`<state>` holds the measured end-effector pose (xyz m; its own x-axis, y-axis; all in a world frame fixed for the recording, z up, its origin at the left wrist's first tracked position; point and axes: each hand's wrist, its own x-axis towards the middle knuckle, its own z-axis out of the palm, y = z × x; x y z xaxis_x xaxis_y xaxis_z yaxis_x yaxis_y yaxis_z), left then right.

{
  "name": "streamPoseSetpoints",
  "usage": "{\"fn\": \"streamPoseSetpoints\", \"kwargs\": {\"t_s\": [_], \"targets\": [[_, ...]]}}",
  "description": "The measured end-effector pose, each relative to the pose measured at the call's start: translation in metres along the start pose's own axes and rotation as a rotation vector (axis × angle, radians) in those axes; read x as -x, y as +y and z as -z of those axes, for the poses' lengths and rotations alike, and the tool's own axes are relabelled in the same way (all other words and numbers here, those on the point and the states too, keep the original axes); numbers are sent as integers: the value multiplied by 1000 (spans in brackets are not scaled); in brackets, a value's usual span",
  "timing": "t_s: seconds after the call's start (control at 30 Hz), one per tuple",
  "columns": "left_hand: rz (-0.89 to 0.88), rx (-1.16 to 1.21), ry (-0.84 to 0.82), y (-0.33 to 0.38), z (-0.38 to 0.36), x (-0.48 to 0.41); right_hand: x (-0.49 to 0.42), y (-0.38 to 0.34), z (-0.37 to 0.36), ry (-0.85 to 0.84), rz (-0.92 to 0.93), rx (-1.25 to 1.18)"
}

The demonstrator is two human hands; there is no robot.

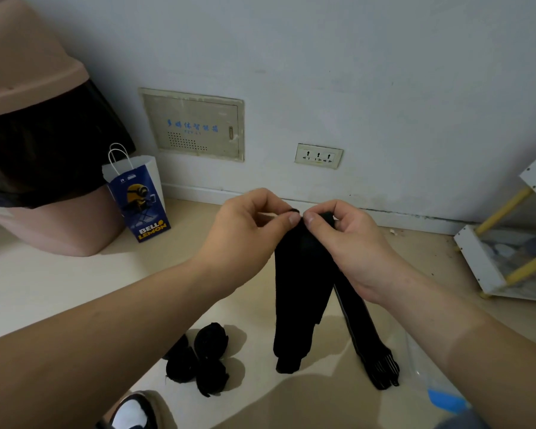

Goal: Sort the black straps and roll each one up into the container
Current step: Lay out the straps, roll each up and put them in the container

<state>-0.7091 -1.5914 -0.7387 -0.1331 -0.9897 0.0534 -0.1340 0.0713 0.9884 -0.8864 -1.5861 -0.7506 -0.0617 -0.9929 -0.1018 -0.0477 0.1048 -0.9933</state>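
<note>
Several rolls are sitting done, and more straps are hanging in the hands.
The left hand (254, 224) and the right hand (344, 236) are pinching the top of the black straps (300, 289) between thumbs and fingers, with two lengths hanging toward the floor (59, 280). The rolled bundles (198, 363) are lying on the floor, in no container, so the rolling seems partway and the stowing is not yet done. The clear item with a blue part (440, 394) may be the container; I cannot tell.

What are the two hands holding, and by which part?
Both the left hand and right hand pinch the black straps at their top ends, the rest hanging down.
</note>
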Motion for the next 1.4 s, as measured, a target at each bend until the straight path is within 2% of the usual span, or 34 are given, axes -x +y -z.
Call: {"fn": "streamPoseSetpoints", "kwargs": {"t_s": [0.1, 0.4, 0.53, 0.6, 0.67, 0.77, 0.87, 1.07, 1.27, 1.4], "targets": [[-24, 5, 56, 1, -3, 2, 1, 1, -4, -11, -10, -15], [-49, -116, -35, 0, -5, 4, 3, -3, 1, -36, -42, -89], [106, 0, -29, -2, -3, -1, 5, -5, 0, -49, 8, -47], [194, -10, -113, -2, 1, -3, 6, -6, 0, -54, 29, -35], [207, -27, -210, -1, 4, -2, 7, -7, 1, -74, 49, -20], [114, -119, -172, 0, 6, 0, 8, -9, 3, -124, 57, -12], [-53, -245, -137, 1, 9, -3, 9, -14, 5, -158, 64, 2], [-293, -314, -101, 3, 16, -6, 11, -22, 12, -148, 103, 37], [-375, -348, -157, 5, 20, -4, 15, -28, 16, -183, 93, 92], [-382, -389, -159, 3, 18, -3, 17, -29, 13, -133, 140, 247]]}}
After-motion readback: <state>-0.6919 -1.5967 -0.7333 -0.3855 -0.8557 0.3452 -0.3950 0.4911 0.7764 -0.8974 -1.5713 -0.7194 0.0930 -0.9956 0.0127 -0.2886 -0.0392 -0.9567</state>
